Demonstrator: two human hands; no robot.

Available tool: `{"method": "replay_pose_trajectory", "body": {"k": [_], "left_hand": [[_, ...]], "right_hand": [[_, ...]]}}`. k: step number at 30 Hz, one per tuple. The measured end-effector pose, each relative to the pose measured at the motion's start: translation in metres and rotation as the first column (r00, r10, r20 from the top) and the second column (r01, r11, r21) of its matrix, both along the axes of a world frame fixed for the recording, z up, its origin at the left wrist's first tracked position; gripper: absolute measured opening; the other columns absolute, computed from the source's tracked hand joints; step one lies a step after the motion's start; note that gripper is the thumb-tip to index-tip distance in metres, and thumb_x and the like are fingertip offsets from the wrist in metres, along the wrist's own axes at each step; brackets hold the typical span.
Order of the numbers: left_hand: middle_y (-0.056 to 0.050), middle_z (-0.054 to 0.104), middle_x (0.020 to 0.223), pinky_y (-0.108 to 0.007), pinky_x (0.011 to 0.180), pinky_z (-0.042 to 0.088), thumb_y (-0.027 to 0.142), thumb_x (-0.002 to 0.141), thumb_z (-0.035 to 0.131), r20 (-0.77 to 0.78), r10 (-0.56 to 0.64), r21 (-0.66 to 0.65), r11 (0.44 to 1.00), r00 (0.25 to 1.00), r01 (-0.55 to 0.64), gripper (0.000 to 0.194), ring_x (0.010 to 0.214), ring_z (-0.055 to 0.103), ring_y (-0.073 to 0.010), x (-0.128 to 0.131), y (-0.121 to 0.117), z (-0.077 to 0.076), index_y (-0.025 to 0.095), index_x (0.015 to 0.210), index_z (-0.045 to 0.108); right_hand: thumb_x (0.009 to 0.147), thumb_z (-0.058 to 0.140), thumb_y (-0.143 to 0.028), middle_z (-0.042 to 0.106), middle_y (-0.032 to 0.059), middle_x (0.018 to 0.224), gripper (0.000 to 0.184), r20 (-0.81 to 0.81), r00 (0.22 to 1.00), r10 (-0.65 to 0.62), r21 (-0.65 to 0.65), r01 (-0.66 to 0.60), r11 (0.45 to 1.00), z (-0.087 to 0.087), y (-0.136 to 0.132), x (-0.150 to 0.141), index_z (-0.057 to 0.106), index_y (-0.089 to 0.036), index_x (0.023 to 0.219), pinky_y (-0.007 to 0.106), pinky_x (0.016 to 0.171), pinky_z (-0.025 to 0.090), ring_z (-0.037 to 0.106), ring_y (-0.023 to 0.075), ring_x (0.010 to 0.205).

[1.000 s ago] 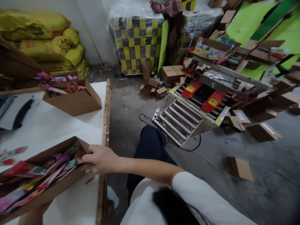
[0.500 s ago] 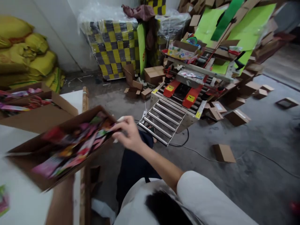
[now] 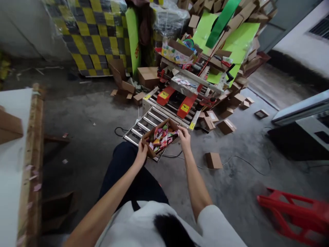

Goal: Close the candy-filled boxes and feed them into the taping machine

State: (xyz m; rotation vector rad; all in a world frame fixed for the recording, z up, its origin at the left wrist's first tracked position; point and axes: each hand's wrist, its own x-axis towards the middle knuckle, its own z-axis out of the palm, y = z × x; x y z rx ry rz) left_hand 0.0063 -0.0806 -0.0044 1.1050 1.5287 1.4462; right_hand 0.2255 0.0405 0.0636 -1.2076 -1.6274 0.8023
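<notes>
Between my two hands is an open cardboard box (image 3: 150,151), filled with small colourful packets (image 3: 162,137) in pink, red, orange and green. My left hand (image 3: 142,152) grips its near left end, and my right hand (image 3: 184,137) closes on the far right end. The box is held slightly tilted over the roller conveyor (image 3: 137,133), whose metal rollers show to its left and behind it. Whether the box touches the rollers cannot be made out. The fingertips on the outer box walls are partly hidden.
Behind the rollers stands a carton sealing machine (image 3: 180,99) with red guides. A white table (image 3: 15,103) with a wooden edge is at left. Several small cartons lie on the floor, one carton (image 3: 214,160) near a cable. A red plastic stool (image 3: 293,212) is at lower right.
The box of packets has moved from above the white table at left to over the roller conveyor. My view has swung right, and both hands now show on the box.
</notes>
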Motion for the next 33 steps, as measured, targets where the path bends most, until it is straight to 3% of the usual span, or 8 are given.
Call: {"method": "replay_pose_trajectory", "body": {"k": [4, 8, 13, 20, 23, 26, 30, 33], "left_hand": [[-0.013, 0.066, 0.12, -0.047, 0.102, 0.049, 0.065, 0.068, 0.077, 0.139, -0.052, -0.118, 0.991, 0.989, 0.069, 0.072, 0.112, 0.062, -0.0299, -0.029, 0.008, 0.02, 0.017, 0.119, 0.058], [-0.013, 0.067, 0.112, -0.048, 0.096, 0.053, 0.053, 0.058, 0.087, 0.12, -0.08, -0.148, 0.984, 0.989, 0.098, 0.07, 0.106, 0.064, -0.0312, -0.036, 0.021, 0.03, 0.015, 0.11, 0.063], [-0.012, 0.065, 0.113, -0.047, 0.102, 0.051, 0.048, 0.081, 0.073, -0.15, -0.062, 0.062, 0.995, 0.987, 0.072, 0.047, 0.109, 0.063, -0.0276, -0.018, 0.01, 0.025, 0.017, 0.116, 0.066], [-0.014, 0.054, 0.145, -0.043, 0.115, 0.044, 0.032, 0.097, 0.053, -0.394, -0.161, 0.192, 0.948, 0.905, 0.252, 0.049, 0.136, 0.05, -0.0251, -0.005, -0.007, 0.029, 0.02, 0.144, 0.047], [-0.013, 0.056, 0.143, -0.041, 0.112, 0.046, 0.032, 0.097, 0.055, -0.434, -0.169, 0.211, 0.936, 0.885, 0.282, 0.049, 0.133, 0.053, -0.0248, -0.005, -0.006, 0.031, 0.02, 0.144, 0.048], [-0.011, 0.065, 0.124, -0.037, 0.1, 0.053, 0.037, 0.094, 0.061, -0.397, -0.058, 0.221, 0.963, 0.916, 0.156, 0.041, 0.115, 0.064, -0.0242, 0.001, -0.002, 0.034, 0.021, 0.131, 0.058], [-0.009, 0.066, 0.104, -0.036, 0.089, 0.055, 0.038, 0.095, 0.059, -0.358, 0.103, 0.205, 0.978, 0.928, -0.029, 0.031, 0.097, 0.065, -0.0223, 0.015, 0.0, 0.035, 0.021, 0.12, 0.063], [-0.011, 0.065, 0.119, -0.04, 0.1, 0.052, 0.026, 0.095, 0.05, -0.36, 0.096, 0.234, 0.972, 0.928, -0.01, 0.034, 0.113, 0.061, -0.0237, 0.02, -0.001, 0.031, 0.021, 0.128, 0.06]], "right_hand": [[0.089, 0.05, -0.06, 0.063, 0.0064, 0.082, 0.048, 0.151, 0.965, 0.214, -0.051, -0.209, 0.977, 0.003, 0.001, 0.001, 0.065, -0.017, 0.074, 0.031, 0.081, 0.046, 0.058, 0.0194, 0.083], [0.093, 0.053, -0.054, 0.05, 0.0015, 0.064, 0.049, 0.247, 0.953, 0.176, -0.082, -0.16, 0.984, 0.002, 0.006, -0.018, 0.052, -0.018, 0.059, 0.029, 0.076, 0.041, 0.05, 0.017, 0.071], [0.099, 0.049, -0.037, 0.055, 0.0077, 0.085, 0.03, 0.562, 0.799, -0.215, 0.049, 0.228, 0.973, -0.006, 0.008, -0.055, 0.056, -0.017, 0.077, 0.032, 0.079, 0.039, 0.05, 0.0222, 0.084], [0.101, 0.045, -0.026, 0.056, 0.015, 0.103, 0.02, 0.782, 0.58, -0.228, 0.123, 0.215, 0.969, -0.005, 0.026, -0.07, 0.06, -0.013, 0.102, 0.041, 0.093, 0.036, 0.05, 0.0292, 0.1], [0.101, 0.043, -0.024, 0.057, 0.0144, 0.107, 0.021, 0.75, 0.621, -0.228, 0.147, 0.18, 0.973, 0.001, 0.029, -0.067, 0.06, -0.014, 0.105, 0.043, 0.097, 0.035, 0.051, 0.0289, 0.102], [0.1, 0.039, -0.026, 0.057, 0.0132, 0.106, 0.022, 0.604, 0.755, -0.255, 0.209, 0.159, 0.965, 0.007, 0.017, -0.066, 0.058, -0.015, 0.102, 0.042, 0.098, 0.037, 0.051, 0.027, 0.104], [0.1, 0.032, -0.033, 0.057, 0.0138, 0.105, 0.03, 0.32, 0.927, -0.194, 0.254, 0.113, 0.96, 0.004, -0.032, -0.069, 0.056, -0.015, 0.107, 0.041, 0.097, 0.043, 0.053, 0.0255, 0.105], [0.098, 0.041, -0.04, 0.055, 0.0165, 0.122, 0.039, 0.274, 0.961, -0.033, 0.235, -0.034, 0.971, -0.003, -0.071, -0.07, 0.053, -0.014, 0.125, 0.042, 0.103, 0.044, 0.052, 0.0261, 0.117]]}}
